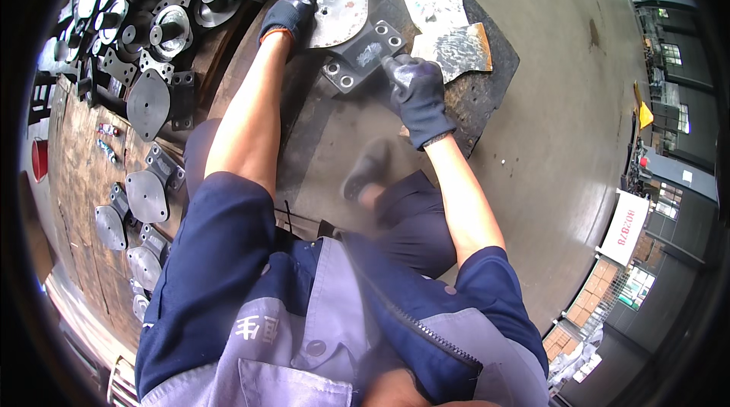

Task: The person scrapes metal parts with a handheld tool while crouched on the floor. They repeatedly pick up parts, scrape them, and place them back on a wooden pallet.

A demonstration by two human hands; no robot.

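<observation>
Now, left fingers [307,1] pinching plate [341,15] edge, right fingers [397,70] curled by bracket [363,56], grip unclear, wide floor [563,141].

2 arms [247,114] reaching up-frame.
Gloved left hand [290,17]: upper frame, left of centre, fingers curled. Gloved right hand [418,89]: right of centre, fingers bent.

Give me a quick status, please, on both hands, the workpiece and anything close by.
Left gloved hand gripping oval metal plate's left edge. Right gloved hand beside four-hole dark block, contact unclear. Two irregular metal sheets close by, right.
</observation>
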